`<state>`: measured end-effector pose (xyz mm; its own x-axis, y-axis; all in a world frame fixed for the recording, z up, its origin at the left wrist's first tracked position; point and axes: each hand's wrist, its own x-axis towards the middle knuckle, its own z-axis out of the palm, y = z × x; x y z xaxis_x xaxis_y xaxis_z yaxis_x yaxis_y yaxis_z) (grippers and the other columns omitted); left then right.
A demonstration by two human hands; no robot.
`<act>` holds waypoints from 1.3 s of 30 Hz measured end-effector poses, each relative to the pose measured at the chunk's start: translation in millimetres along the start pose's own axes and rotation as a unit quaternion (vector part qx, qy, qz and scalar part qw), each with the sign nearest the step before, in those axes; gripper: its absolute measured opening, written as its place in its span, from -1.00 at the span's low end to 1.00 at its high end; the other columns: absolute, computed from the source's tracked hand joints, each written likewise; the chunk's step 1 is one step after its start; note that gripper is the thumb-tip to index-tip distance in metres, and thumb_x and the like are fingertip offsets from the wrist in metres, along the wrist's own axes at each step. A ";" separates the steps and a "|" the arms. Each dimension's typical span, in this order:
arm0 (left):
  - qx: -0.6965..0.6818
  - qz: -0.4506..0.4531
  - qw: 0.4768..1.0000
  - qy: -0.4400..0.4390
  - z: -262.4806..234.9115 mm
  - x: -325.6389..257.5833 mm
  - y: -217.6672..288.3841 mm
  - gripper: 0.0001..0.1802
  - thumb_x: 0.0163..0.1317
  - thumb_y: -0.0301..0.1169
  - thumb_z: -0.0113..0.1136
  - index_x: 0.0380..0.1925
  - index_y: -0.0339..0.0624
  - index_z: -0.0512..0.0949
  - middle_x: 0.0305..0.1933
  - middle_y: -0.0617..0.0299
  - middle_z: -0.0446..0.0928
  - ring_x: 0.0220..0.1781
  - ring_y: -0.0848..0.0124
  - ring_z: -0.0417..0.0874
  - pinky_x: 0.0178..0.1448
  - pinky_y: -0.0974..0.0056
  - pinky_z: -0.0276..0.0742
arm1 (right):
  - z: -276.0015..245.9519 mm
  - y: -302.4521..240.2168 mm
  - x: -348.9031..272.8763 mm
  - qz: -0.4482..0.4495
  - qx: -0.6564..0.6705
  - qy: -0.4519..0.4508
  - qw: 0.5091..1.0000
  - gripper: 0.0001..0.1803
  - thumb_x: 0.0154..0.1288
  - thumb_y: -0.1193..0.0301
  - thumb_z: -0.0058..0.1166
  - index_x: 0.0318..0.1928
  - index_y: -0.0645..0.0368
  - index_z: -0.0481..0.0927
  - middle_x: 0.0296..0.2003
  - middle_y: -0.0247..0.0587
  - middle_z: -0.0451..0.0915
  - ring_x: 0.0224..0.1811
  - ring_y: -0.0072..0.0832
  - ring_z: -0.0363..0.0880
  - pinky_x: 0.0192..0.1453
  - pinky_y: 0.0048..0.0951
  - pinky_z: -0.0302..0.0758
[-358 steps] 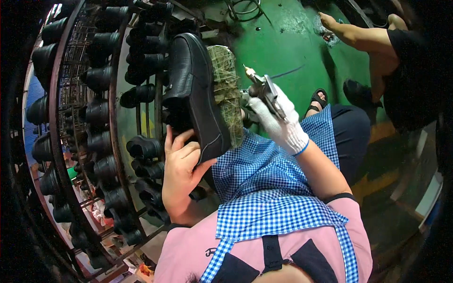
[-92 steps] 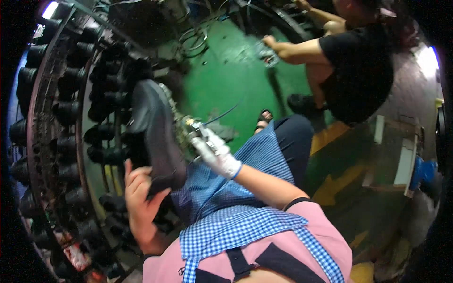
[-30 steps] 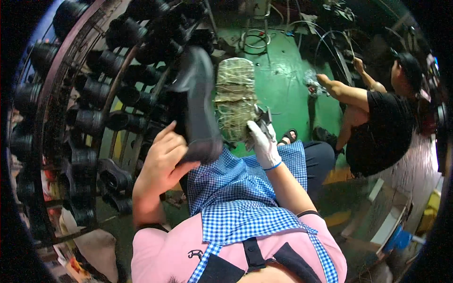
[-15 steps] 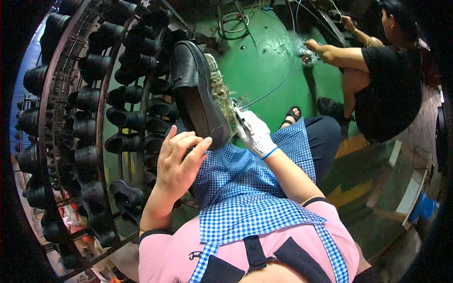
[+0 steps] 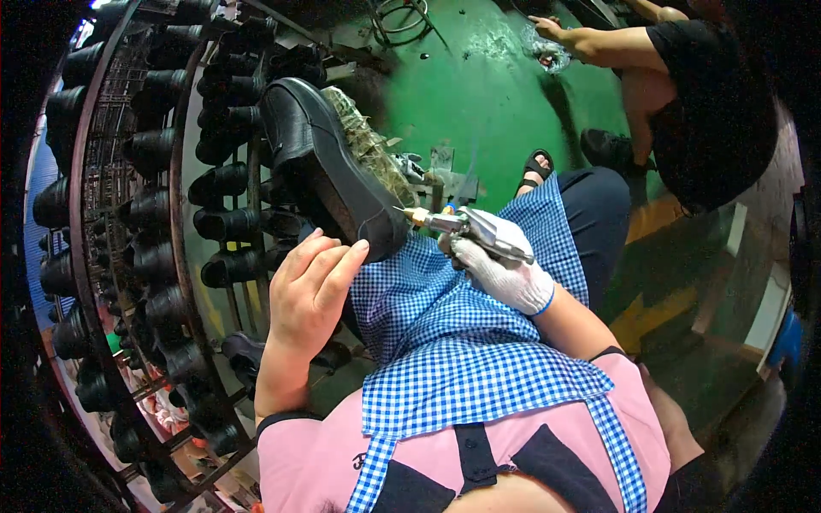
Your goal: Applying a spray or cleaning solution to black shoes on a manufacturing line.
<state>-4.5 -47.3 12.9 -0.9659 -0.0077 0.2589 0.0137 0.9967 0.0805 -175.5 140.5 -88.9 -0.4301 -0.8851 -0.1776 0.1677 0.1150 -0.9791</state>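
Observation:
A black leather shoe (image 5: 321, 162) stands tilted on its heel above my blue checked apron (image 5: 445, 333). Its rough greenish sole (image 5: 368, 145) faces right. My bare left hand (image 5: 312, 291) rests against the heel end, fingers spread along the leather. My right hand (image 5: 500, 265), in a white glove, grips a metal pointed tool (image 5: 457, 227). The tool's brass tip sits just right of the heel, close to the sole edge.
A round metal rack (image 5: 171, 222) with several black shoe lasts curves along the left. Green floor (image 5: 479, 94) lies ahead. Another person in black (image 5: 701, 103) crouches at the upper right, a hand on the floor. My sandalled foot (image 5: 537, 167) shows past the apron.
The shoe has tipped so its sole faces more away. My gloved right hand has drawn back from the sole and now holds the tool's tip beside the heel.

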 end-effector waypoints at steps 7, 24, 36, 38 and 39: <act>-0.031 -0.007 0.999 -0.011 0.2 5.2 2.3 -0.40 -0.05 -0.62 0.48 0.07 -0.13 0.56 -0.16 0.15 0.67 -0.09 0.18 0.67 0.13 0.02 0.69 | 1.5 -1.6 6.3 -0.063 -0.043 -0.001 0.997 -0.76 0.40 0.27 0.16 -0.13 0.20 0.58 -0.44 -0.14 0.51 -0.42 -0.30 0.53 -0.30 -0.34 0.49; -0.011 -0.010 0.997 -0.072 -2.6 38.2 5.6 -0.44 -0.15 -0.57 0.39 -0.03 0.07 0.69 -0.35 0.32 0.55 -0.31 0.28 0.57 0.00 0.13 0.70 | -0.4 1.3 -18.8 -0.096 -0.144 0.069 0.983 -0.72 0.27 0.19 0.31 -0.39 0.10 0.56 -0.51 -0.17 0.49 -0.49 -0.18 0.57 -0.42 -0.27 0.47; -0.012 -0.018 0.996 -0.089 7.2 91.9 9.5 -0.50 -0.05 -0.48 0.50 -0.06 -0.15 0.52 0.07 0.10 0.57 0.13 0.04 0.60 0.34 -0.15 0.46 | -13.3 0.1 -14.3 -0.143 -0.120 0.157 0.970 -0.82 0.29 0.31 0.29 -0.26 0.14 0.61 -0.50 -0.17 0.47 -0.50 -0.22 0.55 -0.43 -0.29 0.46; -0.020 -0.019 0.996 -0.082 11.3 103.9 9.5 -0.50 -0.03 -0.49 0.49 -0.06 -0.17 0.50 0.02 0.08 0.57 0.07 0.02 0.62 0.26 -0.09 0.53 | -18.7 -1.1 -6.5 -0.142 -0.110 0.165 0.970 -0.82 0.28 0.32 0.29 -0.26 0.14 0.63 -0.50 -0.17 0.47 -0.50 -0.23 0.55 -0.44 -0.31 0.45; -0.018 -0.040 0.996 -0.083 12.5 110.7 10.1 -0.50 -0.01 -0.49 0.48 -0.06 -0.18 0.47 -0.03 0.07 0.55 0.01 0.01 0.61 0.14 -0.04 0.55 | -20.6 -3.3 -3.8 -0.141 -0.113 0.168 0.969 -0.83 0.29 0.33 0.29 -0.26 0.15 0.63 -0.50 -0.17 0.48 -0.50 -0.24 0.56 -0.43 -0.32 0.45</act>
<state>-114.5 -37.1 30.3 -0.9936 -0.0696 0.0885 -0.0578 0.9898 0.1299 -192.7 152.7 -87.1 -0.7019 -0.7029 0.1150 -0.1804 0.0192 -0.9834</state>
